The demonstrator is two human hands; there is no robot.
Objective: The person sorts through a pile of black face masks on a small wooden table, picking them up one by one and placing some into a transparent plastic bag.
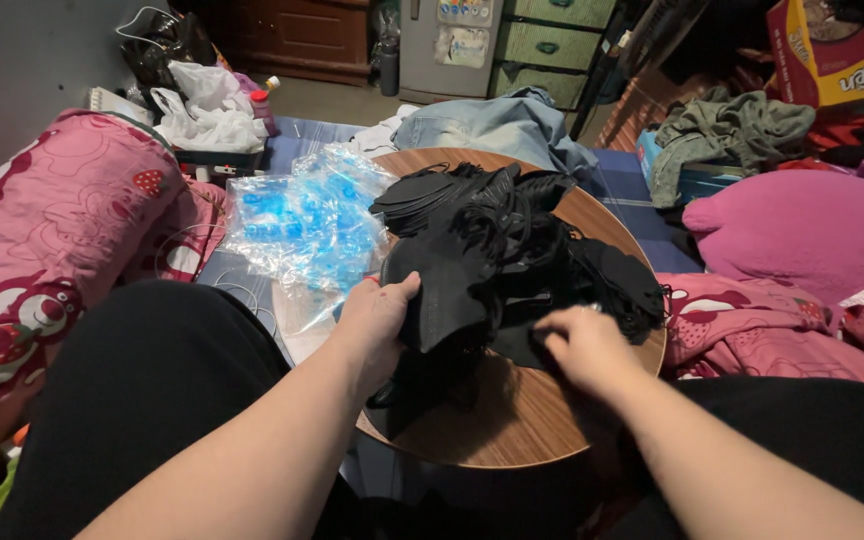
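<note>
The room is dim, lit by a soft indoor glow that seems to fall from above and ahead. The round wooden bench (pixel 512 420) catches a mild sheen on its near part, and the forearms throw a dull shadow onto it. The pile of black face masks (pixel 502 240) is so dark that its folds barely separate. The clear plastic bags (pixel 302 220) show small glints. The far corners sink into darkness. Wide-angle bending stretches the edges; the right hand (pixel 587 345) is slightly blurred.
</note>
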